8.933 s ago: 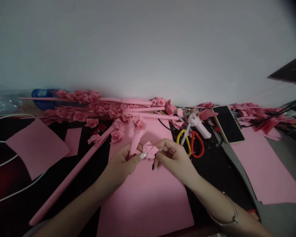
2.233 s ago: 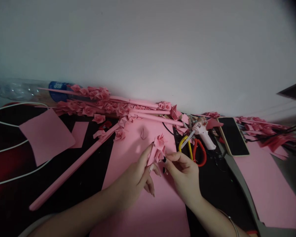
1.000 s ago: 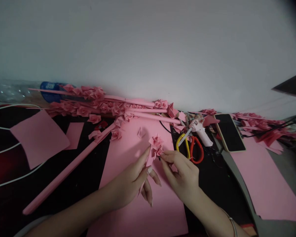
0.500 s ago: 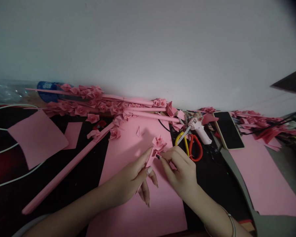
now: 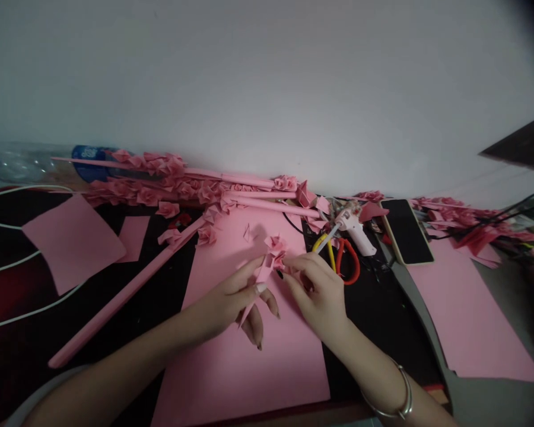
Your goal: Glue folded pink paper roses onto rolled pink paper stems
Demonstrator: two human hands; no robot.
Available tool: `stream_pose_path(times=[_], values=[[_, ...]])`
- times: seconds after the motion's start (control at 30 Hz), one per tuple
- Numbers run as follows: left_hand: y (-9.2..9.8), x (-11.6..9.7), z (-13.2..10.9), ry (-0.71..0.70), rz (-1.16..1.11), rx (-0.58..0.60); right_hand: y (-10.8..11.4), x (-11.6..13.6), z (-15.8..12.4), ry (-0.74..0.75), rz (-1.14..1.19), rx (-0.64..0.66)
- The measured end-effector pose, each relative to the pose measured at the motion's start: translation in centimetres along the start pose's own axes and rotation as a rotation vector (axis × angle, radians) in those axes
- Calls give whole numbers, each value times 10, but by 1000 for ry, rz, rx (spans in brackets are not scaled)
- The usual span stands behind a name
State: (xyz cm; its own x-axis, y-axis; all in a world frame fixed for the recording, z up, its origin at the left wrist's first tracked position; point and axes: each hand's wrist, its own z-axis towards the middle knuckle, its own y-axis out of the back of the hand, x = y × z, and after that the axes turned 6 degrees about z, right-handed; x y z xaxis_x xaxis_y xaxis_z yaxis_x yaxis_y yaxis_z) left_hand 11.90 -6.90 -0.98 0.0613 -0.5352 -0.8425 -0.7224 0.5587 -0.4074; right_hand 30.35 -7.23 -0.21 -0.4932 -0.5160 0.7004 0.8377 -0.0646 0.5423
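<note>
My left hand (image 5: 242, 296) pinches the narrow folded end of a pink paper flower piece (image 5: 273, 252) above a large pink sheet (image 5: 267, 367). On the flower's right side, my right hand (image 5: 314, 287) has thumb and forefinger closed on its lower petals. Just what the right fingertips grip is partly hidden. A rolled pink paper stem (image 5: 129, 293) with small paper flowers near its upper end lies to the left of the hands.
Scissors with yellow and red handles (image 5: 349, 264) and a white glue gun (image 5: 358, 232) lie right of the hands, near a phone (image 5: 407, 231). More paper flowers (image 5: 204, 191) line the wall. White cables (image 5: 11, 318) cross the left side.
Both hands and the flower have shifted slightly left and up in the view. The flower's upper part leans further left, and the whole scene has shifted a little.
</note>
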Motion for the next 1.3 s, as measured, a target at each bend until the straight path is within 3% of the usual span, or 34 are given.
stream_pose_path(times=[0.33, 0.47, 0.6, 0.87, 1.0, 1.3], values=[[6, -5, -1, 12, -18, -39, 1, -3, -2, 32, 37, -126], [-1, -12, -10, -2, 40, -71, -3, -4, -2, 23, 41, -92], [-5, -16, -14, 16, 71, 18, -6, -3, -4, 9, 42, -95], [-2, 1, -11, -5, 112, 73, -8, 0, -7, -28, 75, -73], [-4, 2, -11, -16, 188, 3, -9, 0, -7, -52, 91, -63], [-10, -7, -16, 24, 234, -2, -9, 1, -6, -69, 98, -38]])
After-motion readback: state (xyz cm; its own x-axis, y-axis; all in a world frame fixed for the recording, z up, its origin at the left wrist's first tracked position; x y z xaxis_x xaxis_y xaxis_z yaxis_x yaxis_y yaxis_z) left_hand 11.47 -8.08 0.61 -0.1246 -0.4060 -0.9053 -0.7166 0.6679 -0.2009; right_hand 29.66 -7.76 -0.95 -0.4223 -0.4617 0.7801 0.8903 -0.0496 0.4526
